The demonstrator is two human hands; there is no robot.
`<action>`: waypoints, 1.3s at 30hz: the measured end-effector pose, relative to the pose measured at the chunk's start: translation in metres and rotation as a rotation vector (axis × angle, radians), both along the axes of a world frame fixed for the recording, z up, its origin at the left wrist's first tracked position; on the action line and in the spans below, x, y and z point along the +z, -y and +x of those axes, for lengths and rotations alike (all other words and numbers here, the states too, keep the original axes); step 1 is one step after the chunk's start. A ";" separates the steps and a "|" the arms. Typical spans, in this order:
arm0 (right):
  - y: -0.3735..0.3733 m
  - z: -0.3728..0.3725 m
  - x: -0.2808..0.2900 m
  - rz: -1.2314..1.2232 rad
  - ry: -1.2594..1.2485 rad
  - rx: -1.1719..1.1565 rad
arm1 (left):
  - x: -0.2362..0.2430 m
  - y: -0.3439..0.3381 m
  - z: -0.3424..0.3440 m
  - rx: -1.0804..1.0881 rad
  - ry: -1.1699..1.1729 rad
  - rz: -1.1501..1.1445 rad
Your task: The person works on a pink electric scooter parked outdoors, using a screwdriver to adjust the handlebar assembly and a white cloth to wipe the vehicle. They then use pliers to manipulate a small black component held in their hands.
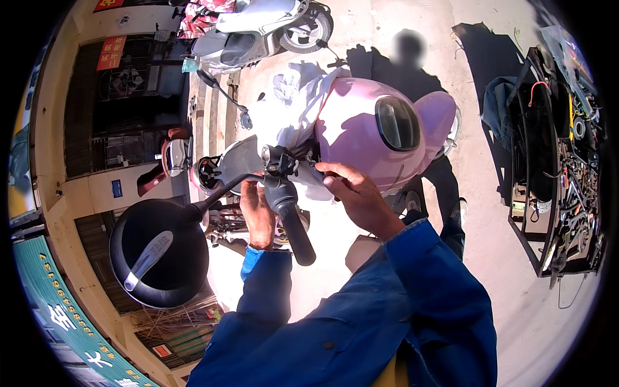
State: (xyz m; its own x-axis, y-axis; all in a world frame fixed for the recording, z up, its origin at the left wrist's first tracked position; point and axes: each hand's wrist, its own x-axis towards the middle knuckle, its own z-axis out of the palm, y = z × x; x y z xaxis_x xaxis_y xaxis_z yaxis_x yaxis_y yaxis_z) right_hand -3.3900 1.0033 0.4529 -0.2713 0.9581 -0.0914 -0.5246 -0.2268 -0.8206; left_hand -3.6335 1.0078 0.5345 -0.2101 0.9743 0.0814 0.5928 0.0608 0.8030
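Note:
A black handlebar grip [296, 233] with a switch housing [278, 161] stands in the middle, on a pink scooter. From that housing a thin mirror stem [225, 189] runs left to a round black mirror [187, 258], seen from its back. My left hand [258, 218] is raised just beneath the stem, its fingers closed and partly hidden by it. To the right of the housing, my right hand [362, 201] pinches thumb and forefinger together beside the lever mount; whatever small part lies between them does not show clearly. The glossy pink front body [351, 138] is right behind.
White cloth [293, 106] drapes over the scooter's body. Another scooter [251, 39] is parked at the far side. On the right, a black metal-framed rack [548, 226] is heaped with tools. Building fronts [103, 193] line the left. Shadows fall across the pale concrete.

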 end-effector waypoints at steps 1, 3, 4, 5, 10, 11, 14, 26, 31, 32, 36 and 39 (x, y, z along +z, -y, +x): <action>-0.013 -0.008 -0.002 0.064 0.022 -0.013 | 0.001 0.001 0.000 0.005 0.040 -0.012; -0.044 -0.021 -0.002 0.165 0.042 0.001 | 0.008 0.006 0.010 0.029 0.032 -0.006; -0.059 -0.029 -0.002 0.164 0.051 0.029 | 0.016 0.012 0.025 0.133 0.217 -0.057; -0.074 -0.039 0.001 0.164 0.050 0.063 | 0.019 0.017 0.029 0.127 0.143 -0.008; -0.115 -0.062 -0.008 0.214 0.107 0.267 | 0.022 0.046 0.048 0.186 0.192 0.080; -0.116 -0.056 -0.001 0.246 0.234 0.262 | 0.023 0.050 0.050 0.236 0.185 0.062; -0.123 -0.064 -0.001 0.006 0.009 0.374 | 0.023 0.049 0.065 0.279 0.249 0.233; -0.110 -0.062 -0.007 -0.035 -0.238 0.328 | 0.008 0.091 0.096 0.023 0.027 0.587; -0.094 -0.053 -0.005 -0.057 -0.268 0.227 | 0.003 0.088 0.086 -0.022 -0.056 0.606; -0.090 -0.049 -0.007 -0.039 -0.232 0.231 | 0.003 0.085 0.091 -0.020 -0.070 0.620; -0.071 -0.036 -0.003 -0.055 -0.144 0.220 | 0.008 0.076 0.105 -0.024 -0.096 0.660; -0.056 -0.035 -0.003 -0.025 -0.191 0.148 | 0.012 0.076 0.109 -0.030 -0.064 0.662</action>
